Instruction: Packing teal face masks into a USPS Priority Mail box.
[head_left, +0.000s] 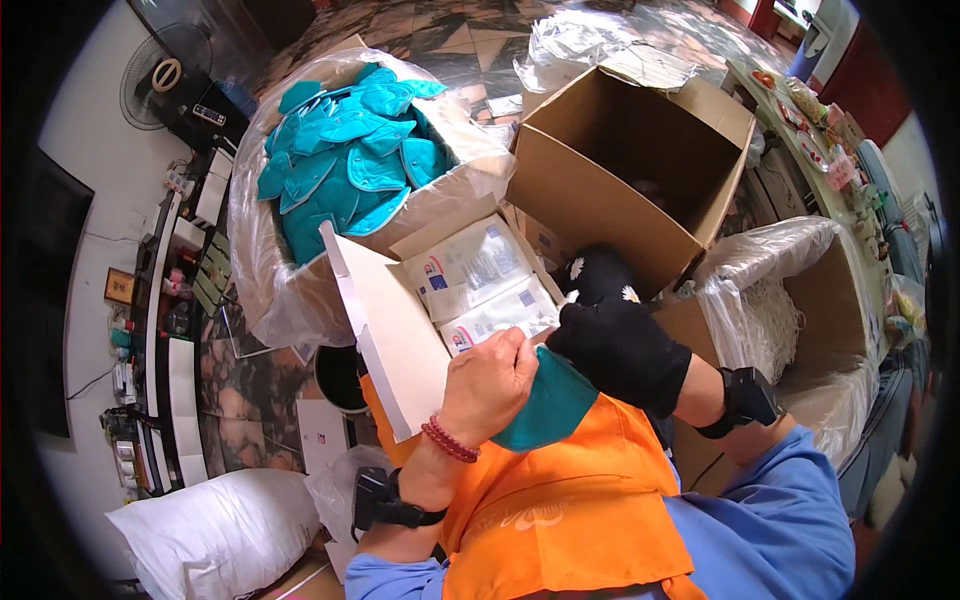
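Observation:
A teal piece shaped like a folded face mask (550,405) is stretched between my hands above my lap. My bare left hand (490,382), with a red bead bracelet at the wrist, is closed at its upper left edge. My right hand (625,350), in a black glove, is closed at its upper right corner; the fingertips are hidden. Just beyond them lies an open white carton (385,320) with its lid folded to the left. Inside it sit flat printed clear packets (475,262) in two stacks.
A plastic-lined box (265,270) heaped with teal folded masks (350,150) stands at far left. Beside it is an open brown cardboard box (590,180). White strings (755,310) fill part of a lined box at right. A white sack (215,530) lies at lower left.

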